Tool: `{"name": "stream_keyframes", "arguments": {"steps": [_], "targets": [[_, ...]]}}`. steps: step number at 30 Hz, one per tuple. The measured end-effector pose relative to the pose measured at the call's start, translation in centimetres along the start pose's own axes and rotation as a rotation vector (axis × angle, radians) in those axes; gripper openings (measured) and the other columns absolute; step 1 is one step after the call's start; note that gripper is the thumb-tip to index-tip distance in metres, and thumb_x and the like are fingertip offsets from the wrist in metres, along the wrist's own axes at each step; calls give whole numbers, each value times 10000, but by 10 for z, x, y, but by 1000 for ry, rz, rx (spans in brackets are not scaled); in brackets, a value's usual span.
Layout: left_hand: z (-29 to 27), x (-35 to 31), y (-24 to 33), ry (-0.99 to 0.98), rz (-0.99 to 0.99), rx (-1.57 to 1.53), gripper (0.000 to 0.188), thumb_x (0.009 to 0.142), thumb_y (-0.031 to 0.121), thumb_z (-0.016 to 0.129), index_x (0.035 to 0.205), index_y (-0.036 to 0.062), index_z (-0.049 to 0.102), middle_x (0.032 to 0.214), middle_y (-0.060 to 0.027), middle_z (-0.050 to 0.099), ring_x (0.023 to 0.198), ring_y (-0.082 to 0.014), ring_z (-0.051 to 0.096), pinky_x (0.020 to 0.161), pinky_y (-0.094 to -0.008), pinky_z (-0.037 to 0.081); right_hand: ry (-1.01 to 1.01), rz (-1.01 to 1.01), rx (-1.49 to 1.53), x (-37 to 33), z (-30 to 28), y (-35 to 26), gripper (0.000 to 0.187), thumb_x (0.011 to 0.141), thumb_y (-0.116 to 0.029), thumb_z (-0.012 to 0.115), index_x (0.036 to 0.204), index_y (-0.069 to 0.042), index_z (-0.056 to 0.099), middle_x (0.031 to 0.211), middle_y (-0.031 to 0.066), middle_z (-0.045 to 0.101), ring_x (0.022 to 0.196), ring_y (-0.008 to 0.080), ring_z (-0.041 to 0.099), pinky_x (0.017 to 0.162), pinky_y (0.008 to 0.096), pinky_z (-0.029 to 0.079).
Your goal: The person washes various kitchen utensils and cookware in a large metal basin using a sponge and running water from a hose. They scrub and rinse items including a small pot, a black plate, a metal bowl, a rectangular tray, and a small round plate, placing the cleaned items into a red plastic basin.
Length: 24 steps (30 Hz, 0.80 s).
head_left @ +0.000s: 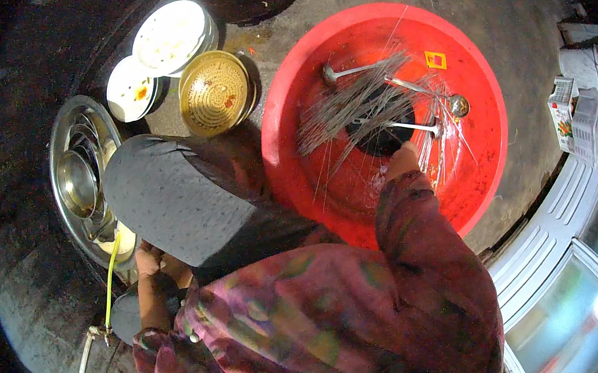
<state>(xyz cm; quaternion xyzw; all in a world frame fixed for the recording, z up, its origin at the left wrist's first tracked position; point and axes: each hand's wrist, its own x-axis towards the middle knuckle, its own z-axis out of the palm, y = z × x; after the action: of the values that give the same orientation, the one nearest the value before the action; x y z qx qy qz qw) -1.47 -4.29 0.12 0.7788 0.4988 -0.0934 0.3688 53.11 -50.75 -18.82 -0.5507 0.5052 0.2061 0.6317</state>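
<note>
Red basin (276, 145) stood on the floor (530, 24), oval metal tub (58, 172) stood left of the basin, thin skewers (345, 109) lay heaped inside it, ladles (415, 126) lay among them, right hand (403, 161) reached into the basin, left hand (148, 259) was left of it, neither grip could be told.

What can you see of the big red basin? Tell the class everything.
The red basin is round, wide-rimmed and plastic-looking, standing open side up on the grey floor. A yellow label shows on its inner wall. Inside lie thin sticks and ladles; the right hand reaches in, and a sleeve hides part of its near rim.
</note>
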Motion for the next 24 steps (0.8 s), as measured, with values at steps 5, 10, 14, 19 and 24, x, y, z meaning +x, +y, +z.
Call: {"name": "stream_keyframes", "arguments": {"steps": [5, 10, 14, 19, 24], "targets": [[-14, -49, -5, 4, -177, 30, 227, 749, 88, 505, 939, -19, 565, 757, -56, 591, 637, -137, 525, 585, -268, 424, -44, 59, -102, 16, 38, 26, 234, 772, -217, 410, 939, -73, 489, 882, 118, 514, 774, 311, 487, 579, 474, 408], [-16, -34, -11, 1, -289, -238, 239, 733, 69, 505, 955, 3, 565, 685, -15, 558, 574, -126, 490, 535, -259, 400, -21, 81, -86, 32, 52, 21, 275, 773, -210, 399, 979, -57, 497, 939, 135, 541, 823, 333, 516, 600, 493, 426], [-13, -26, 14, -4, -294, -197, 248, 727, 61, 511, 963, 0, 560, 702, -23, 564, 583, -122, 491, 539, -259, 403, -179, 160, 73, 34, 62, 25, 302, 771, -209, 409, 1015, -54, 494, 994, 142, 548, 878, 343, 526, 664, 512, 420], [-9, -29, 47, 23, -289, -150, 256, 735, 62, 517, 977, -14, 556, 786, -59, 590, 645, -133, 527, 566, -255, 418, -462, 109, 241, 5, 69, 28, 309, 804, -151, 458, 1101, -64, 450, 1127, 145, 495, 1051, 332, 461, 852, 558, 355], [-3, -23, 17, 22, -290, -382, 253, 766, 98, 539, 980, -35, 549, 828, -70, 599, 682, -138, 541, 598, -256, 435, -537, -64, 193, -73, 54, 18, 302, 775, -65, 527, 1067, -30, 455, 1051, 140, 523, 962, 311, 509, 829, 512, 405]]}}
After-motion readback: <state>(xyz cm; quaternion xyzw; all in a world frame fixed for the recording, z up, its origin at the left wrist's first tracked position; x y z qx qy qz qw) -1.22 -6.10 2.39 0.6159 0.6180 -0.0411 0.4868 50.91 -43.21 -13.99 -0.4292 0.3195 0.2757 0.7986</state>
